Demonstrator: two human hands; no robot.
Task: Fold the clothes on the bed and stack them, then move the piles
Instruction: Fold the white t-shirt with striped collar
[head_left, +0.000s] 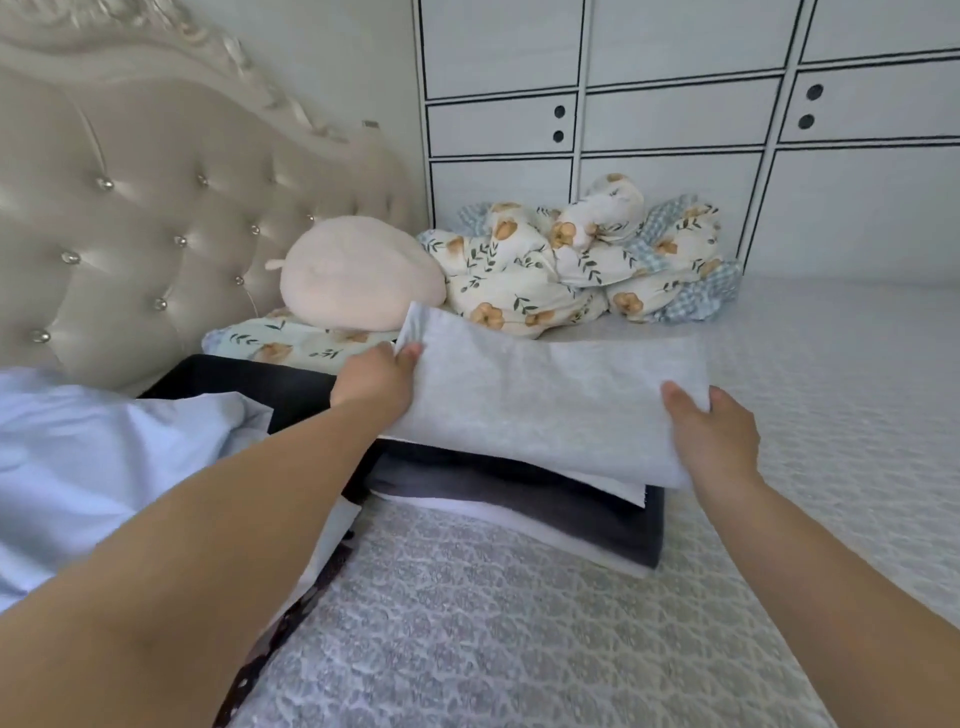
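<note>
A folded pale grey garment (545, 405) lies across the top of a stack of folded clothes (587, 514) with dark and white layers, on the bed (493, 623). My left hand (376, 379) grips the garment's far left corner, which is lifted. On its right end, my right hand (714, 436) holds the near edge, with the thumb on top and the fingers curled under. To the left lies an unfolded light blue garment (93, 457) and a black one (249, 387) behind it.
A tufted headboard (156, 208) rises at the left. A round pink cushion (358, 275), a floral pillow (291, 338) and a bundled floral quilt (582, 260) sit at the back. White cabinets (675, 104) line the wall. A patterned bedspread stretches in front and to the right.
</note>
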